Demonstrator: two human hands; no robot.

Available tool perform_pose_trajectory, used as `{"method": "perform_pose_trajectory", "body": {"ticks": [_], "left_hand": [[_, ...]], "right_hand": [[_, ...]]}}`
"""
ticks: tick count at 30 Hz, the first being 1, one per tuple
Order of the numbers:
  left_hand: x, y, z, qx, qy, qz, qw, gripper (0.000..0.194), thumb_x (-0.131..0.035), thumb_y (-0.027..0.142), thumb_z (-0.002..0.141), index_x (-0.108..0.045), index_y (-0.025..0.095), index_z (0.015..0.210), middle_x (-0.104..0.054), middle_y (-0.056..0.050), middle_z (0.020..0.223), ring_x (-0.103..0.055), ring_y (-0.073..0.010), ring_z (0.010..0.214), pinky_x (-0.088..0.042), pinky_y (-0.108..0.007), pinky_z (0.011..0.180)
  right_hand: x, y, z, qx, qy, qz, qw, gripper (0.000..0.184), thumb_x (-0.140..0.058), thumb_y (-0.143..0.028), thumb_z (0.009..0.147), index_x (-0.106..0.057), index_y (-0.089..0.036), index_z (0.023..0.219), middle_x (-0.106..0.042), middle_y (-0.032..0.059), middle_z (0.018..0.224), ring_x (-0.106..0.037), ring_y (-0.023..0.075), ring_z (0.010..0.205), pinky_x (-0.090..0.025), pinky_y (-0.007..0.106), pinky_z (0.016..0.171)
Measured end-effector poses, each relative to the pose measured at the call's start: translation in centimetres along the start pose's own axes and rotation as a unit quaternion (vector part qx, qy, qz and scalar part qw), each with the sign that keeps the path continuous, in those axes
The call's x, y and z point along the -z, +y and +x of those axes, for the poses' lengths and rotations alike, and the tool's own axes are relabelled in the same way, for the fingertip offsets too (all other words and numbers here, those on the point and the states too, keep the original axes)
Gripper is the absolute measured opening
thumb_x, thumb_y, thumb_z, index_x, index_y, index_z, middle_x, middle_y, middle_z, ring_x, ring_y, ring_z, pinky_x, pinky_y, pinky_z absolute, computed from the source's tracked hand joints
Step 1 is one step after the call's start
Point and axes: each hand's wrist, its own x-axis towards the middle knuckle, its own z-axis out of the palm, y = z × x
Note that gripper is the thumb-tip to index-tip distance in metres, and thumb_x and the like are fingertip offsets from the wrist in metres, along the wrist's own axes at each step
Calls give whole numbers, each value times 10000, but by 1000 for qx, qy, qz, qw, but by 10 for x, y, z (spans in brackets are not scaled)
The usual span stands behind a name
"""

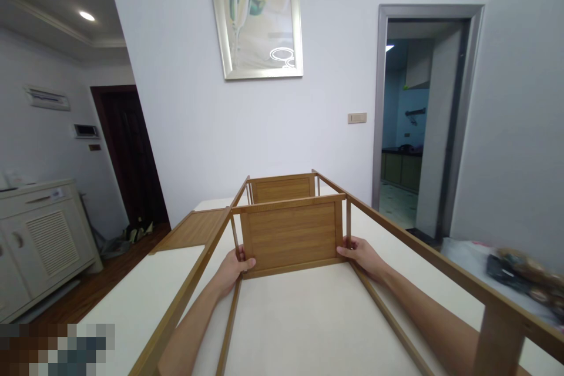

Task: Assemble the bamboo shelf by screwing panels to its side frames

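Observation:
A wooden shelf frame [388,217] lies on its side on a white table, its long rails running away from me. Across its middle stands a wooden shelf panel [293,234], upright between the rails. My left hand [233,267] grips the panel's lower left corner, thumb on the near face and fingers behind. At the lower right corner my right hand [359,255] holds it the same way. Farther back, a second shelf panel [284,188] sits across the frame's far end. Both hands' fingertips are partly hidden behind the wood.
Another wooden panel [194,230] lies flat on the white table [132,299], left of the frame. Dark items and plastic wrapping [511,270] are at the right. A white cabinet [44,235] stands at the left, a doorway [423,123] at the back right.

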Motion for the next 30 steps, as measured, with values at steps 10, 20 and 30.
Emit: {"method": "perform_pose_trajectory", "body": {"ticks": [10,20,30], "left_hand": [[4,-1,1,-6,-17,8,1000,485,-890,260,530,-674,144,949,-741,-121,1030,-678,-305,993,-509,-429,899],[3,0,0,-14,-17,15,1000,481,-869,245,573,-671,141,999,-720,-126,1110,-664,-304,1033,-489,-439,944],[1,1,-2,-5,-11,13,1000,511,-866,255,587,-666,141,1044,-725,-124,1100,-668,-295,1026,-483,-435,955]], "right_hand": [[1,4,1,-14,-2,17,1000,396,-812,-479,560,-589,-194,721,-625,-13,716,-568,176,721,-447,305,689],[3,4,1,-37,-43,86,995,390,-824,-464,584,-665,-177,794,-709,43,821,-646,225,816,-491,366,795],[11,6,3,-58,-71,102,991,414,-831,-474,570,-712,-156,807,-741,84,865,-669,273,877,-482,424,856]]}}
